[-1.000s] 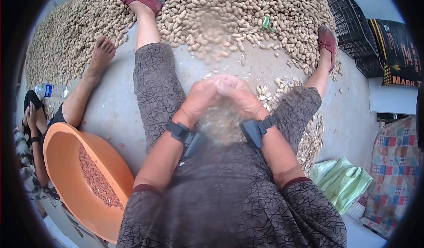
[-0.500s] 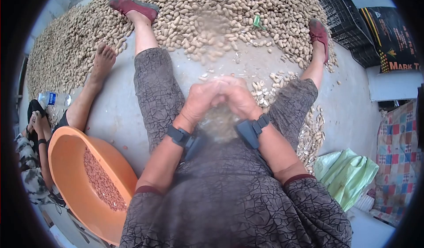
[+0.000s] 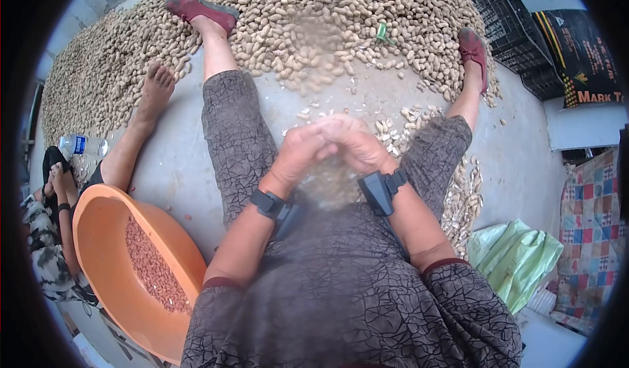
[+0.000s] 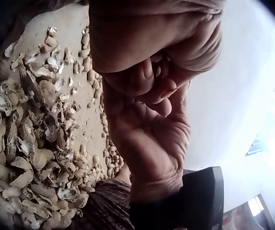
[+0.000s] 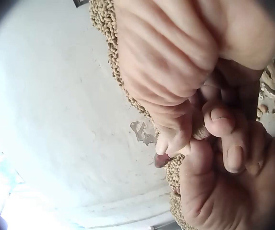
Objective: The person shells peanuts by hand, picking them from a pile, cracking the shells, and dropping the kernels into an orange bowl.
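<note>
"Touching in the middle, the left hand (image 3: 303, 150) and the right hand (image 3: 362, 146) meet between the legs, in the head view. Can you see what they hold?"

"Not from up there. It's too blurry. But I see lots of peanuts (image 3: 314, 20) in a big heap past them, and broken shells (image 3: 462, 201) by the right leg."

"And the orange tub (image 3: 98, 237)?"

"It's on the left side, with little red nuts (image 3: 154, 266) in it. Someone else sits near it, by a bottle (image 3: 82, 145). A green bag (image 3: 514, 260) is on the right, and a black crate (image 3: 508, 34) is up by the heap."

"What about the left wrist view?"

"The left hand is on top, with its fingers bent in. The right hand is under it, bent too, and they touch. Shells are piled on the floor beside them."

"And the right wrist view?"

"A bumpy tan peanut (image 5: 200, 132) peeks out between the two hands. Both hands have their fingers curled almost closed around it. Most of it is hidden, so I can't tell if it's cracked."
</note>
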Demonstrator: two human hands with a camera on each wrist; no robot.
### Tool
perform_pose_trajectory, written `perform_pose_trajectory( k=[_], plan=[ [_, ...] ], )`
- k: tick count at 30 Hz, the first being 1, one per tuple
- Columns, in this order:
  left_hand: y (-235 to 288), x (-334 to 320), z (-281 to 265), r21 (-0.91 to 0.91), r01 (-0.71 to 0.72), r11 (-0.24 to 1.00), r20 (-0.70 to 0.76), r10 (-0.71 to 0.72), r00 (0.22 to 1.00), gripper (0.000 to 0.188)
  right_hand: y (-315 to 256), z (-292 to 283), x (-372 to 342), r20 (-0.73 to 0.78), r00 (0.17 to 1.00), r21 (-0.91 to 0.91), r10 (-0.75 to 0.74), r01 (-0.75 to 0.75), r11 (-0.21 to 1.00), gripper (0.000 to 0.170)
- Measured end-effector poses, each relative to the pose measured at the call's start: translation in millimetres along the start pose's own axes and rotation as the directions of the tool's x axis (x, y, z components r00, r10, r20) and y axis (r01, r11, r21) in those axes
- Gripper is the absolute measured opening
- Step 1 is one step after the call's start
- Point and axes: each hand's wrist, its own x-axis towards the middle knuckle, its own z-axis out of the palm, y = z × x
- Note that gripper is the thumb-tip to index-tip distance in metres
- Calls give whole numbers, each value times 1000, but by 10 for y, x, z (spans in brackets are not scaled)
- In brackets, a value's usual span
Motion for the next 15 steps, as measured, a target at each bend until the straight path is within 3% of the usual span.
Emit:
perform_pose_trajectory(
  k=[3,6,15],
  plan=[
    [23,-23,40,20,14,1000,-44,-14,999,38,31,-33,8,-8,1000,-14,-1,0,1000,21],
    [20,-32,5,98,1,995,14,-2,1000,37,38,-57,29,-40,999,-39,-15,13,999,19],
    [-29,-35,18,-34,-72,997,46,73,996,31,15,4,16,-126,991,-95,-52,40,995,17]
  ],
)
